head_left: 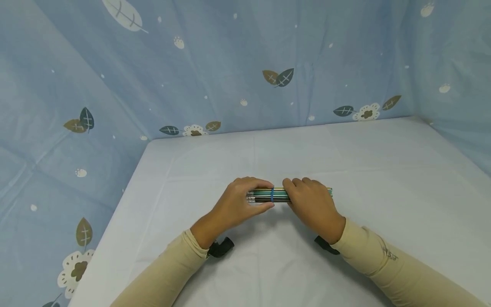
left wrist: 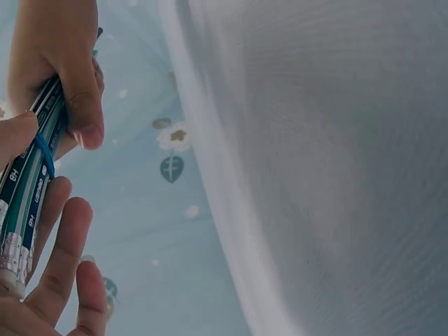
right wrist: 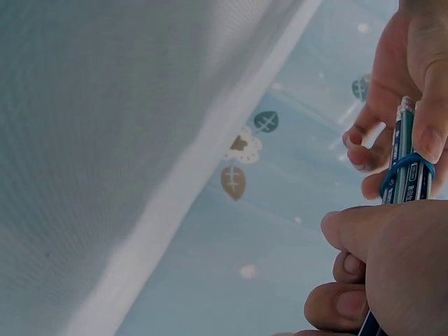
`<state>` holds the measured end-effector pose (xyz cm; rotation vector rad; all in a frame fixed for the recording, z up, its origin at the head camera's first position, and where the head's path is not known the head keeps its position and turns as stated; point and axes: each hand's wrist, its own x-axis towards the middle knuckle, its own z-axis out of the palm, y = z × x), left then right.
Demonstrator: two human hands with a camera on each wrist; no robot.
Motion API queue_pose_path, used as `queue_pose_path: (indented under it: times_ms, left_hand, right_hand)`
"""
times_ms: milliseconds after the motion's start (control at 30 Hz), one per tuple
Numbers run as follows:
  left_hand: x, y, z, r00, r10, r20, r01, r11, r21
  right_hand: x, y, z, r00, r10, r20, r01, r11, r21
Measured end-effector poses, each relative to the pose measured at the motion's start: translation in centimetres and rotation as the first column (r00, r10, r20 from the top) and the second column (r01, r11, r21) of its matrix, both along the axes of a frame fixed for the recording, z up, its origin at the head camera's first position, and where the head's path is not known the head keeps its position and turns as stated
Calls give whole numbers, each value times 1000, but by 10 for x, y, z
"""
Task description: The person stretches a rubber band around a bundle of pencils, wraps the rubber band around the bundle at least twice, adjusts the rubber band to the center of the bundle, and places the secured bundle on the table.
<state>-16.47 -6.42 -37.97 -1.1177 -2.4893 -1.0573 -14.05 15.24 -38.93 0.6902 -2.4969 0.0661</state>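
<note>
A bundle of pencils (head_left: pixel 262 195), some dark and some green, lies level between the two hands, above the white surface. Around it runs a blue rubber band (head_left: pixel 272 195). My right hand (head_left: pixel 312 207) grips the bundle to the right of the band, its fingers curled round the shafts. At the eraser end, my left hand (head_left: pixel 235 198) pinches the bundle with thumb and index finger by the band. In the left wrist view, metal ferrules (left wrist: pixel 15 250) and "HB" lettering show on the pencils. The right wrist view shows the left hand's other fingers (right wrist: pixel 364 143) off the bundle.
A white cloth-covered table (head_left: pixel 215 166) spreads beneath the hands. Blue fabric (head_left: pixel 230 55) printed with leaves and flowers hangs behind it and along its sides. Dark wrist-worn devices (head_left: pixel 221 247) show under both forearms.
</note>
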Motion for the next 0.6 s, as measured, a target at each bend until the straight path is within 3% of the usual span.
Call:
queue_pose_path:
  times_ms: [600]
  left_hand:
    - [2,3,-2,1000,8,-5,-8,1000,1]
  right_hand:
    - [1,-1,-3,1000,1,4,-2,1000,13]
